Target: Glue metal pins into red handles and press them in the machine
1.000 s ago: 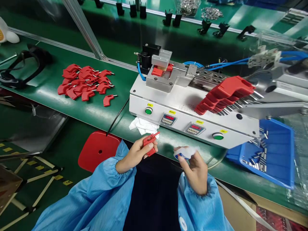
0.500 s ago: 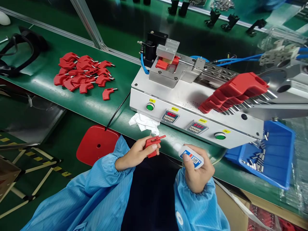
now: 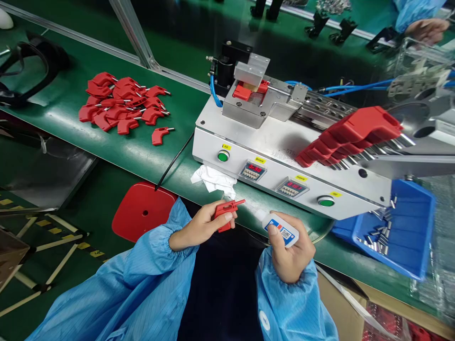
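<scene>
Pinched in my left hand (image 3: 201, 226) is a red plastic handle piece (image 3: 226, 208), its thin red stem pointing right. My right hand (image 3: 294, 248) grips a white glue bottle (image 3: 282, 228) with a blue label, tilted so its nozzle faces left. The bottle's pale tip is close to the end of the red stem; whether they touch I cannot tell. Just beyond my left hand, a crumpled white cloth (image 3: 214, 181) lies on the green bench (image 3: 142, 163), against the front of a grey machine (image 3: 245, 142).
Left of the machine is a pile of red pieces with metal pins (image 3: 121, 106). Red pieces with metal tubes (image 3: 350, 135) stand in a row on the machine's right. A blue bin (image 3: 398, 237) holds metal tubes. A co-worker's hand (image 3: 428, 31) shows at top right.
The bottle has moved slightly left, bringing its nozzle closer to the red stem. A co-worker's hand has come into view at top right. My left hand stays nearly still.
</scene>
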Motion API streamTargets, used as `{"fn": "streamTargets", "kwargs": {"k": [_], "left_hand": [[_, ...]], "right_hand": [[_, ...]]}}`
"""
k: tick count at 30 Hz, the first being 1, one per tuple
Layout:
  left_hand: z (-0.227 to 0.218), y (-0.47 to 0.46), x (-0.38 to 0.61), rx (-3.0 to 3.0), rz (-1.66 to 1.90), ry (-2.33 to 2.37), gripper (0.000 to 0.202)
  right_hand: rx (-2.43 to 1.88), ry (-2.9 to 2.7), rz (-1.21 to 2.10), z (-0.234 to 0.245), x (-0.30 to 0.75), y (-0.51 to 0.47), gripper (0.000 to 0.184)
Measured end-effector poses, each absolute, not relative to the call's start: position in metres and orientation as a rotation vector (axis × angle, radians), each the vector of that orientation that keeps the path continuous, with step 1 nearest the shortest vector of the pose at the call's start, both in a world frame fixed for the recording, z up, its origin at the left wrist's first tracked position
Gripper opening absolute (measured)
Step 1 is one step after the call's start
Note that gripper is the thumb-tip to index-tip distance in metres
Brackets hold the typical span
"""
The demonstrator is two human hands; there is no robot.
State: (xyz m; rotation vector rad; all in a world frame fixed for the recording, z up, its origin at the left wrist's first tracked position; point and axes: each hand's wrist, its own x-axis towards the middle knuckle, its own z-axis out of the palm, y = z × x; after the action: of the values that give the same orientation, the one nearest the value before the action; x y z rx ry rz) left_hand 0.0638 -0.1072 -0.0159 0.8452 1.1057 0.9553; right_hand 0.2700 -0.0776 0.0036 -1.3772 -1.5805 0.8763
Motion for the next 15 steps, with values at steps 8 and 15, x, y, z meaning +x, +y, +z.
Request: {"fn": "streamTargets", "kwargs": {"k": [8, 15], "left_hand": [[-0.0179, -0.1077, 0.0637, 0.853, 0.953, 1.106, 0.032], [-0.0178, -0.1085, 0.0644, 0.864, 0.937, 1.106, 0.031]], "right_hand": [[-1.347, -1.609, 0.897, 0.0051, 0.2691, -0.0788, 0.019], [-1.313, -1.618, 0.886, 0.0078, 0.2688, -0.079, 0.013]]}}
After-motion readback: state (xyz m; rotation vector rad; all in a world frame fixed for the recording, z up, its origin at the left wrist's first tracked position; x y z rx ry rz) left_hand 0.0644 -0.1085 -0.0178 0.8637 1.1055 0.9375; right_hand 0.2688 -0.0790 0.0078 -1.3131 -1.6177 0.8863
